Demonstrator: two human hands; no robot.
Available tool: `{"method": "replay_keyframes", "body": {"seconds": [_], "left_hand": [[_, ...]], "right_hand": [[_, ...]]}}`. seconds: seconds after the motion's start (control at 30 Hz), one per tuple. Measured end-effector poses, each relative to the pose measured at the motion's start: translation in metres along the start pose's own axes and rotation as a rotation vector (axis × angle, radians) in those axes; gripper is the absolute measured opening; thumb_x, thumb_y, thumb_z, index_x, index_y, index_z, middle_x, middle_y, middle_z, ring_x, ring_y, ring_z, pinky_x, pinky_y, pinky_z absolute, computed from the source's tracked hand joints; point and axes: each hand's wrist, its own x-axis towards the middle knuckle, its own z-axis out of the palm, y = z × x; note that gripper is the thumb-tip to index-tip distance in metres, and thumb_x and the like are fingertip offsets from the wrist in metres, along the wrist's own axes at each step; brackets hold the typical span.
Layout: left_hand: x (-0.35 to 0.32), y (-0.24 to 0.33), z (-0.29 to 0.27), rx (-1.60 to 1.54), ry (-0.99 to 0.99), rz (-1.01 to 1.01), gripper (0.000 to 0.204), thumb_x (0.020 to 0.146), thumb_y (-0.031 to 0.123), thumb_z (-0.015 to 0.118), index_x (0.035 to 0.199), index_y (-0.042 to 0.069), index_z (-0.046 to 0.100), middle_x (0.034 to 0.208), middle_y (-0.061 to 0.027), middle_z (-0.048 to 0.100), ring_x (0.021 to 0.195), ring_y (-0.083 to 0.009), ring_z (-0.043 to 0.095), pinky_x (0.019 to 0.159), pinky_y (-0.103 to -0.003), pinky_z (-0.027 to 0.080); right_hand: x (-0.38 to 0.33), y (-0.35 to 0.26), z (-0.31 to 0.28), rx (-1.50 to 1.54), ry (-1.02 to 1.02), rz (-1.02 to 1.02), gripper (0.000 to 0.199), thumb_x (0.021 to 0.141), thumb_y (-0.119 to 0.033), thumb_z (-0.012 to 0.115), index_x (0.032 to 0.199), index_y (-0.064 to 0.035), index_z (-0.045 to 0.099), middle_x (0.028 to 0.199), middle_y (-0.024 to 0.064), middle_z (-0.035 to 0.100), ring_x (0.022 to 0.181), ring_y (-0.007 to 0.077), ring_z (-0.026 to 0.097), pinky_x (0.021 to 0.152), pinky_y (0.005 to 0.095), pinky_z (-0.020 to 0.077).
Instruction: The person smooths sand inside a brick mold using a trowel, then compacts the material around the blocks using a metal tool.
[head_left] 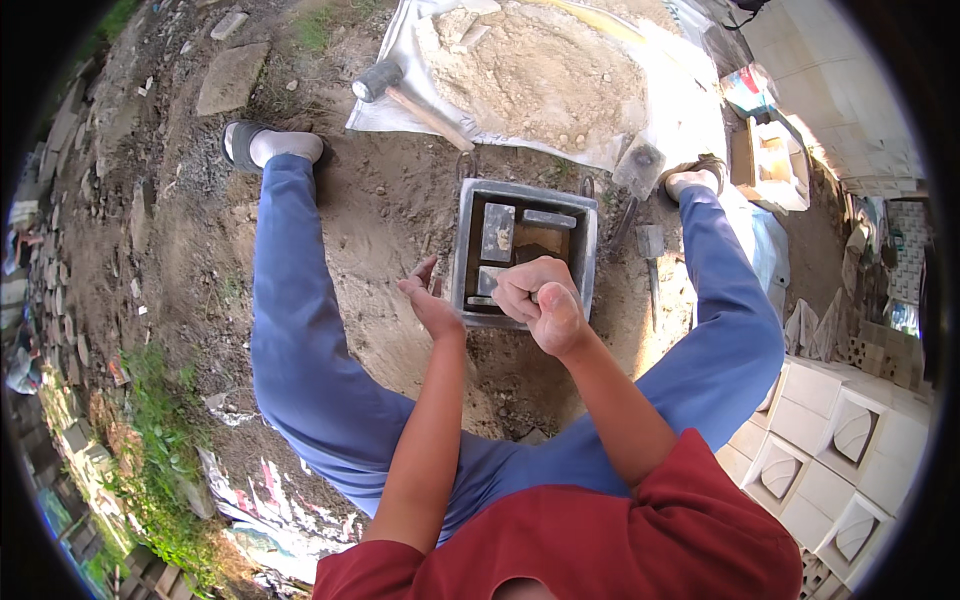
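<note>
A grey rectangular metal mould box (589, 262) stands on the dirt between my legs. Several rectangular blocks sit inside it, among them an upright-looking one (497, 232) at the left and a long narrow one (549, 219) at the far side; brown soil-like material lies between them. My right hand (545, 305) is over the box's near right part, its fingers curled into a fist; whatever may be inside it is hidden. Beside the box's left wall, my left hand (434, 308) has its fingers extended and apart, holding nothing visible.
Beyond the box, a pale sand-like heap (535, 75) lies on a white sheet (365, 118). A mallet (425, 112) rests at the sheet's near left edge. To the right are a trowel (638, 168) and a flat-headed tool (650, 243). Pale patterned blocks (800, 410) are stacked at right.
</note>
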Motion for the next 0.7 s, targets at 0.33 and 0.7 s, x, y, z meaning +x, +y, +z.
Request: {"method": "replay_keyframes", "body": {"seconds": [0.33, 0.7], "left_hand": [[0.000, -0.001, -0.003, -0.012, 0.035, 0.002, 0.076, 0.106, 0.060, 0.012, 0.117, 0.003, 0.061, 0.127, -0.0109, 0.062, 0.124, -0.0218, 0.053, 0.110, -0.041, 0.037], [-0.002, -0.006, 0.006, -0.086, 0.127, -0.023, 0.066, 0.108, 0.056, 0.018, 0.109, 0.005, 0.059, 0.132, -0.0119, 0.060, 0.125, -0.0234, 0.053, 0.108, -0.046, 0.039]], "right_hand": [[0.003, 0.006, -0.005, -0.043, -0.042, -0.040, 0.075, 0.095, -0.069, 0.042, 0.056, -0.0076, 0.023, 0.052, -0.0016, 0.024, 0.047, 0.0113, 0.025, 0.046, 0.0299, 0.0159], [0.003, 0.020, -0.011, -0.056, -0.095, -0.040, 0.070, 0.096, -0.061, 0.045, 0.056, -0.0060, 0.031, 0.053, -0.0012, 0.028, 0.050, 0.0104, 0.026, 0.048, 0.0312, 0.0195]]}}
